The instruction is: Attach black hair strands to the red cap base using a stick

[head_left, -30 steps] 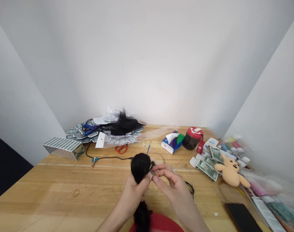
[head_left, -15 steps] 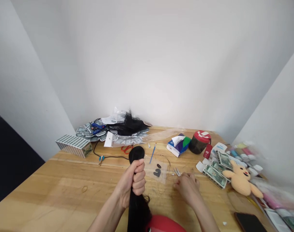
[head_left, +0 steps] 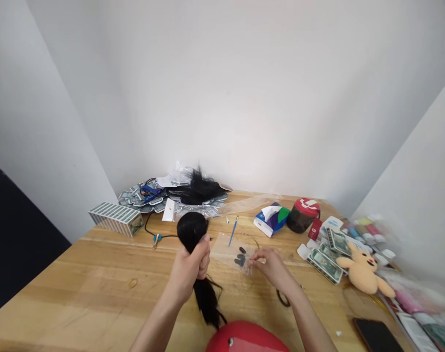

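A thick bundle of black hair [head_left: 191,230] is upright in my left hand [head_left: 193,269], whose fingers wrap closed around its middle. The hair has a smooth, rounded top, and its loose ends hang towards a red rounded object [head_left: 244,337] at the bottom edge. My right hand [head_left: 271,266] has its thumb and fingers pinched at the right edge of a small clear plastic bag [head_left: 224,252]. Several small dark pieces [head_left: 240,259] are in or on the bag; I cannot tell which. A dark curved band [head_left: 283,298] shows beside my right forearm.
Behind lie more black hair [head_left: 198,189] and a blue-handled tool [head_left: 151,193]. A striped box [head_left: 116,218] stands left, a blue brush [head_left: 233,231] in the middle. At right are a tissue box [head_left: 271,220], red-lidded jar [head_left: 303,215], plush toy [head_left: 365,271] and phone [head_left: 378,335].
My left hand has moved left and tilted with the hair, showing more of the red object. My right hand has moved left to the bag's edge.
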Available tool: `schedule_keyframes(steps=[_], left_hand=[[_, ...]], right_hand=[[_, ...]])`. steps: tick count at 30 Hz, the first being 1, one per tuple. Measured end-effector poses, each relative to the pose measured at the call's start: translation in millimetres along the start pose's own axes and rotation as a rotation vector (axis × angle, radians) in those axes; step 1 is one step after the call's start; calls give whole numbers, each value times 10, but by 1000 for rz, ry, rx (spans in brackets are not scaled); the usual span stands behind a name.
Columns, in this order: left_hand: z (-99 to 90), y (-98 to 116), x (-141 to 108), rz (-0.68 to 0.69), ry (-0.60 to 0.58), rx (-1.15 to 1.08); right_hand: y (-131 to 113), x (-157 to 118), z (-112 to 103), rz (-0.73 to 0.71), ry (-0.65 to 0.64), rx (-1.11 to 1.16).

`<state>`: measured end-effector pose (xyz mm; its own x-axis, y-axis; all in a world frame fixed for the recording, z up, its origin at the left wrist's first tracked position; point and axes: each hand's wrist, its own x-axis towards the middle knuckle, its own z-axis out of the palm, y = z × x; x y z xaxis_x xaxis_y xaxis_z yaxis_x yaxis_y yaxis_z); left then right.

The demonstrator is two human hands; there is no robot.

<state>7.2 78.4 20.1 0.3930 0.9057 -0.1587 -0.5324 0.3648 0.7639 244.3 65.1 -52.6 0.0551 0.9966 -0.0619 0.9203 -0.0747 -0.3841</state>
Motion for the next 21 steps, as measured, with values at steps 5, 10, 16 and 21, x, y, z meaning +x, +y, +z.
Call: schedule_keyframes(steps=[5, 10, 16, 21], left_hand=[[86, 60, -76, -27, 17, 80], [139, 113, -59, -120, -13, 90], [185, 108, -81, -168, -36, 95], [251, 20, -131, -224, -67, 119]], right_hand=[[-47, 245, 100, 13, 17, -9], [-44, 289, 101, 39, 4, -43], [-8, 286, -30, 52, 51, 7], [-232, 129, -390, -54, 178, 152]])
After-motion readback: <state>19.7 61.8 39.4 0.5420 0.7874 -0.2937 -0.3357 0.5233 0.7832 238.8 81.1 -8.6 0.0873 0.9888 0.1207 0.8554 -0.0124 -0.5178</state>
